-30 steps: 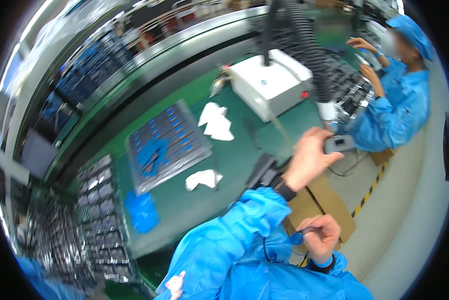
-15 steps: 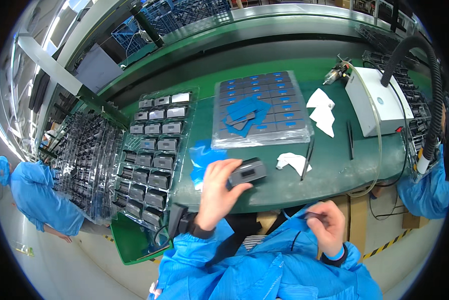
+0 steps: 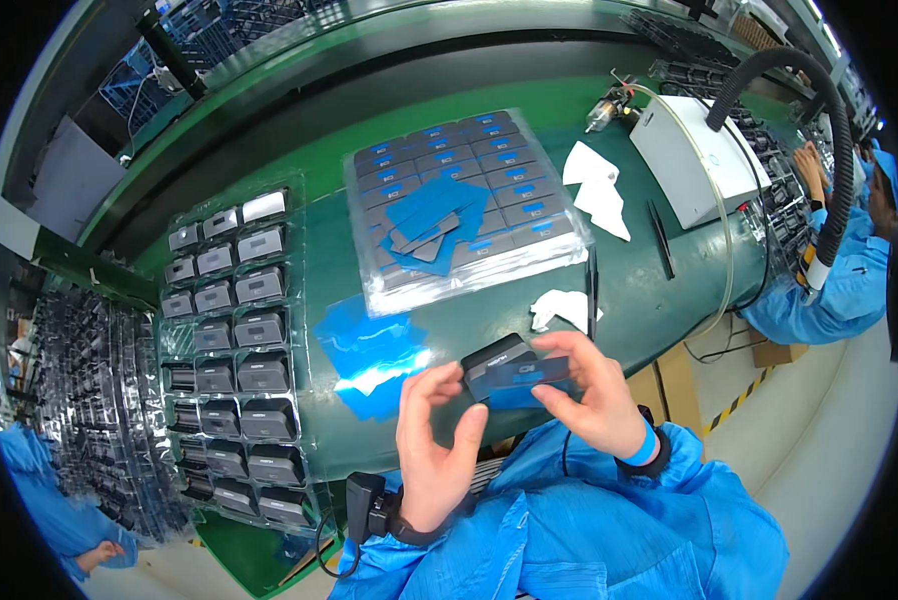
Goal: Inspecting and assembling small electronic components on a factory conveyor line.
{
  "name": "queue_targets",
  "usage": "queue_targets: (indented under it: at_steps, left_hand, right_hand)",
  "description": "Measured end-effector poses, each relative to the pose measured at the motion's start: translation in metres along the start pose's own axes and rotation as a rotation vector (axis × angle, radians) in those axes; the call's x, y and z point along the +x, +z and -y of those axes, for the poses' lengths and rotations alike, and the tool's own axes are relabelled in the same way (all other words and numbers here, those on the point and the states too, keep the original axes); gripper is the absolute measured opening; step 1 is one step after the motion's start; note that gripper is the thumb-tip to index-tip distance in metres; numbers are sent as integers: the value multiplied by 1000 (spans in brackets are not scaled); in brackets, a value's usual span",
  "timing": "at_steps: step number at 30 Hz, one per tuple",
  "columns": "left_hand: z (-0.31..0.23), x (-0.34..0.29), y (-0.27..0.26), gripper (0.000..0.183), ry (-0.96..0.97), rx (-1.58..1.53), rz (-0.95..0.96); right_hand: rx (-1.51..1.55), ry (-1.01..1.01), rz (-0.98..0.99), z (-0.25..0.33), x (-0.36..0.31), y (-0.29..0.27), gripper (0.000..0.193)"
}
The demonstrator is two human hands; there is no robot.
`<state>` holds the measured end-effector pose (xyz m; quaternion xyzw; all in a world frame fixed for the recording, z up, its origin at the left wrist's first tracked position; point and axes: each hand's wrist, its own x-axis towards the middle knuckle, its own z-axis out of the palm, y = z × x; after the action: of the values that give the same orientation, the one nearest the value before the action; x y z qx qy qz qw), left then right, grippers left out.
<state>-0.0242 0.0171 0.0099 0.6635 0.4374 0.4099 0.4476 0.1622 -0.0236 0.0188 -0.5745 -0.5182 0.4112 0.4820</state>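
Note:
A dark grey rectangular housing stands near the front edge of the green table. My left hand is at its left end, thumb and fingers apart, fingertips close to or touching the end; it does not visibly grip. My right hand pinches a thin dark panel with blue film between thumb and fingers. The panel is tilted in front of the housing and hides its lower front; whether the two touch, I cannot tell. Left of the hands lies crumpled, shiny blue film.
A clear tray of grey housings lies at left. Behind, a plastic-covered tray of dark panels carries loose blue pieces. White wipes, black tweezers, a white box and a green bin surround the workspace. Co-workers sit at both sides.
My left hand has loosened from the housing, which is now turned with its top edge showing. My right hand has risen from my lap to it with the panel. The view has shifted right.

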Motion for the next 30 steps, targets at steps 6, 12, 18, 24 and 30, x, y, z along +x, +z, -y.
queue_targets:
  at_steps: [6, 12, 18, 24, 30]
  left_hand:
    - [12, -1, 5, 23, -118, -199, -21]
    - [10, -10, -1, 9, -182, -337, 153]
    - [8, -20, -3, 7, -261, -467, 428]
    - [-5, -22, -5, 14, -380, -593, 544]
    - [-6, -27, -23, 18, -446, -783, 296]
  right_hand:
    - [-114, -60, 133, 11, 0, 11, 49]
    - [17, 29, 157, 23, -8, 3, 49]
    - [256, 12, -19, 22, -11, 9, 42]
    - [91, -20, 248, 39, 1, 13, 32]
    - [-137, -258, 295, 53, 21, 23, 30]
